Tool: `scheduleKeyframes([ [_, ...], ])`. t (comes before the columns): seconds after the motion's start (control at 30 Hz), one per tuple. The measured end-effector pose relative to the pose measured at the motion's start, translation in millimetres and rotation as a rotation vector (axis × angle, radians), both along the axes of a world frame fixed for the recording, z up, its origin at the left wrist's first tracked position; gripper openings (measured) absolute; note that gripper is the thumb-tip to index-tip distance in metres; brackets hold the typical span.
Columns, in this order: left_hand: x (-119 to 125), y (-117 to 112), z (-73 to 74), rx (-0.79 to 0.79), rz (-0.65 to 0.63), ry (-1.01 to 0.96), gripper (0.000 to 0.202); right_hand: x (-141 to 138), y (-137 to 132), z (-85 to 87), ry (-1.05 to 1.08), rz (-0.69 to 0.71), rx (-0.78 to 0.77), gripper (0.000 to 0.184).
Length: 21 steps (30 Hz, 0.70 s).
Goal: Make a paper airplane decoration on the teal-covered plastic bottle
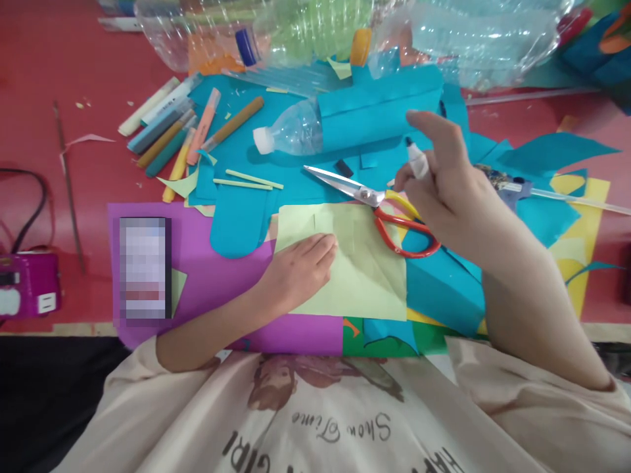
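My left hand (pixel 302 270) lies flat on a pale green sheet of paper (pixel 367 276), its fingers close together. Raised over the right side of the work area, my right hand (pixel 446 180) grips a white marker (pixel 418 161) with a dark tip pointing up and away. Below that hand rest scissors (pixel 367 195) with red and yellow handles, blades apart. Beyond them, a clear plastic bottle (pixel 293 130) with a white cap lies on its side, wrapped in blue paper (pixel 379 112). Two thin pale green strips (pixel 251 182) lie left of the scissors.
Several markers (pixel 167 131) are heaped at the upper left. A phone (pixel 142 268) rests on purple paper (pixel 221 282). Large clear bottles (pixel 468 39) line the far side. Blue paper scraps (pixel 547 157) spread at right. A magenta box-like object (pixel 32 286) sits far left on the red table (pixel 98 177).
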<state>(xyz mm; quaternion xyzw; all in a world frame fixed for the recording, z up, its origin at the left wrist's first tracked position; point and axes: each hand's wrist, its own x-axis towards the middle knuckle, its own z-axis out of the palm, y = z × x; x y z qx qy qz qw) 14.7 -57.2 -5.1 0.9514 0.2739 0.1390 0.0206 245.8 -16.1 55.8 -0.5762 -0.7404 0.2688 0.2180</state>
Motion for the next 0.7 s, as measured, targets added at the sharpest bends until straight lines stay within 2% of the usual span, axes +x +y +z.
scheduleKeyframes([
  [0.03,0,0,0.0,0.008,0.002,0.011,0.025,5,-6,-1.6,0.144,0.033,-0.006,0.056],
  [0.07,1,0,-0.1,0.018,0.006,0.024,0.025,10,-11,-3.9,0.277,0.062,-0.024,0.049],
  [0.17,1,0,-0.6,0.047,0.014,0.039,0.026,20,-13,-11.4,0.738,-0.029,-0.129,0.017],
  [0.23,2,0,-0.8,0.053,0.012,0.028,0.025,22,-9,-14.9,0.982,-0.091,-0.304,0.025],
  [0.3,2,0,-0.8,0.048,0.008,0.018,0.024,20,-6,-18.7,1.09,-0.061,-0.444,0.037],
  [0.33,2,0,-0.7,0.045,0.01,0.017,0.024,17,-7,-21.5,1.085,-0.024,-0.453,0.037],
  [0.4,2,1,-0.4,0.038,0.016,0.012,0.024,8,-12,-29.9,0.973,0.023,-0.259,0.026],
  [0.5,3,1,0.2,0.03,0.017,-0.016,0.023,-9,-23,-47.9,0.439,0.136,0.082,0.007],
  [0.6,3,2,0.8,0.015,0.021,-0.044,0.022,-19,-30,-63.5,0.123,0.266,0.3,0.013],
  [0.7,1,5,1.8,-0.005,0.033,-0.063,0.023,-21,-31,-68.7,-0.007,0.322,0.349,0.021],
])
